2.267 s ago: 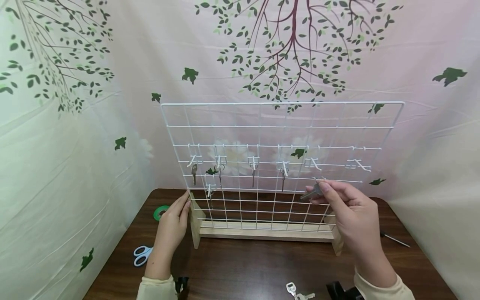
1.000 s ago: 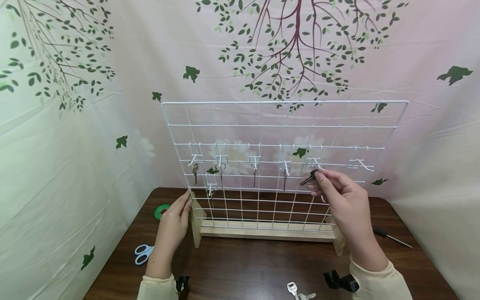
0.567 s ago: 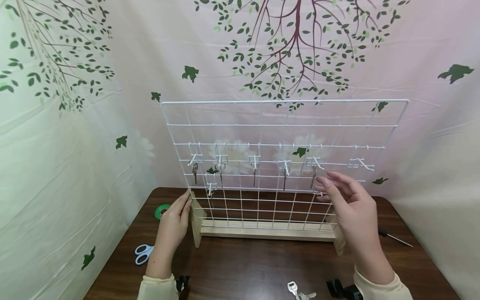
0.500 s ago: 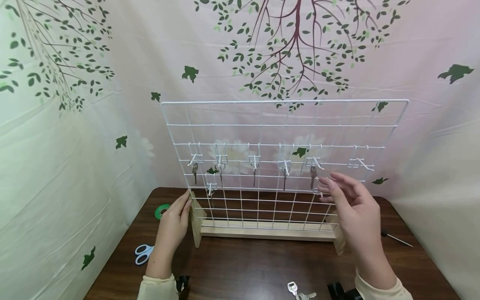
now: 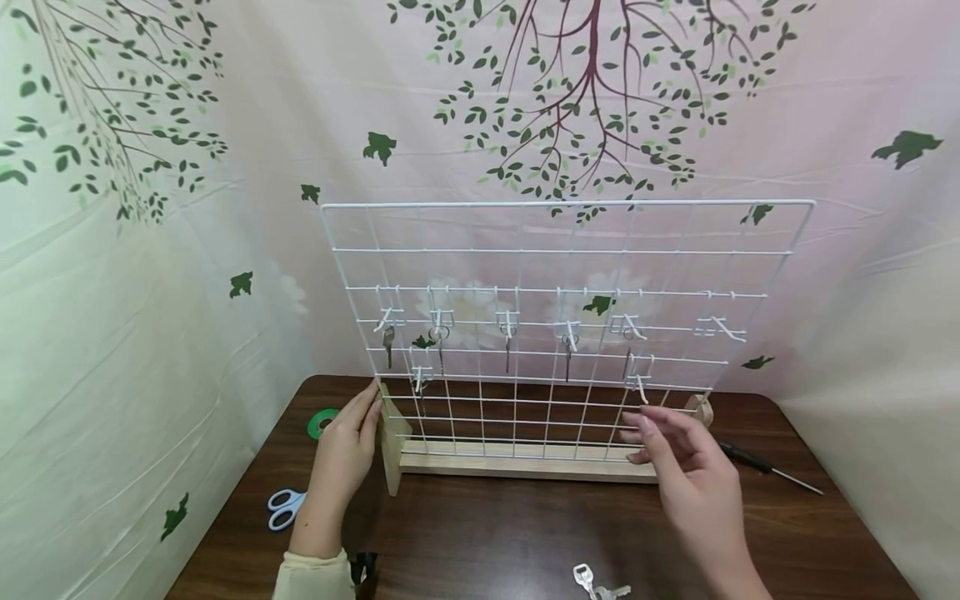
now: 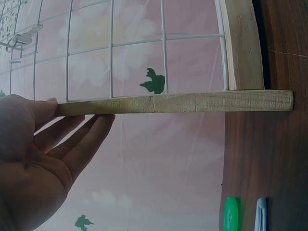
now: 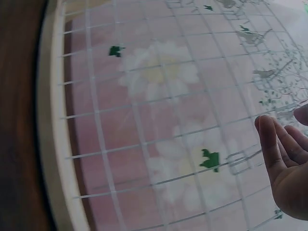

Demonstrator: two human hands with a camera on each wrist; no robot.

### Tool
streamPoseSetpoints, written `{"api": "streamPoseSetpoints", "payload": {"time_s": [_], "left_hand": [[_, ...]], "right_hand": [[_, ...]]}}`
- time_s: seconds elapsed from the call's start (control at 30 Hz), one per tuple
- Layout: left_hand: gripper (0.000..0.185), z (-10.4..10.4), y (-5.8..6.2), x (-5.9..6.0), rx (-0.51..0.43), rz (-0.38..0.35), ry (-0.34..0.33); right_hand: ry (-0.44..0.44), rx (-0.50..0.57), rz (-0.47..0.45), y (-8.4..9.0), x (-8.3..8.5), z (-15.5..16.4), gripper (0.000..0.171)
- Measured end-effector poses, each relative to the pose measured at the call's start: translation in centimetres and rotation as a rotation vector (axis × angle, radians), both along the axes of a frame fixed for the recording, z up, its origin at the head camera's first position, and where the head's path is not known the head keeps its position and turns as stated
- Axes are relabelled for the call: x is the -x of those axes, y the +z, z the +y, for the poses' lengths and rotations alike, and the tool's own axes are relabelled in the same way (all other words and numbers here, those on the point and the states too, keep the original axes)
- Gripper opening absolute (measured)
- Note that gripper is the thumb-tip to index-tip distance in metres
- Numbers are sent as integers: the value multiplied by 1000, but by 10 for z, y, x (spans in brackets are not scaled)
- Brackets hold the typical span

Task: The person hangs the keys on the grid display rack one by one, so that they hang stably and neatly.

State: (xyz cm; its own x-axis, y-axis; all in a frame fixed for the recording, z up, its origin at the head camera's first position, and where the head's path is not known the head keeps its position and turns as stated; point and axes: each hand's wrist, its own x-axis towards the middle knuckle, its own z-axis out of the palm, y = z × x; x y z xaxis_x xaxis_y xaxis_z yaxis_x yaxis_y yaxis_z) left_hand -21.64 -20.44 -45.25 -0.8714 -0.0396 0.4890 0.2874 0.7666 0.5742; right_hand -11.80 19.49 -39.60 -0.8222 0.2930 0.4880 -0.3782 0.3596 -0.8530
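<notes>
The head view looks forward and down over bench (image 5: 480,529) and rack (image 5: 525,467) from farther off; the wrist views, both turned sideways, face it close beside left grip (image 6: 41,149) and right grip (image 7: 291,180); all share the rack

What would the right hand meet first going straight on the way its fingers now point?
The right hand would probably meet the grid first, low on its right side; how close it is remains unclear.
</notes>
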Motion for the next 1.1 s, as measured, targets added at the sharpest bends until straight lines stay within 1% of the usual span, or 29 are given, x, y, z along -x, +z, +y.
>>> {"api": "streamPoseSetpoints", "payload": {"time_s": [0.13, 0.23, 0.37, 0.47, 0.5, 0.6, 0.67, 0.73, 0.83, 0.93, 1.0, 1.1], "left_hand": [[45, 0, 0, -1, 6, 1, 0], [45, 0, -1, -1, 6, 8, -2], [45, 0, -1, -1, 11, 13, -1], [44, 0, -1, -2, 11, 14, 1], [44, 0, -2, -2, 11, 14, 1], [45, 0, -2, -2, 7, 10, 1], [45, 0, -1, -2, 8, 6, 1], [45, 0, -1, -1, 7, 6, -2], [45, 0, -1, -1, 9, 11, -7], [45, 0, -1, 0, 12, 21, -10], [45, 0, -2, 0, 12, 23, -9], [45, 0, -2, 0, 13, 26, -9]], "right_hand": [[11, 10, -61, -14, -1, -2, 22], [40, 1, -99, -28, -1, -3, 22], [111, -65, -126, -53, 0, -6, 22], [172, -88, -175, -71, 0, -9, 24], [188, -91, -209, -76, 0, -9, 25], [195, -123, -355, -88, 1, -9, 28], [192, -167, -454, -96, 1, -8, 32], [203, -232, -527, -104, 2, -5, 34], [267, -314, -557, -115, 3, -1, 40], [318, -389, -548, -123, 4, 2, 42], [312, -452, -538, -126, 5, 2, 42], [269, -542, -535, -127, 6, 1, 41]]}}
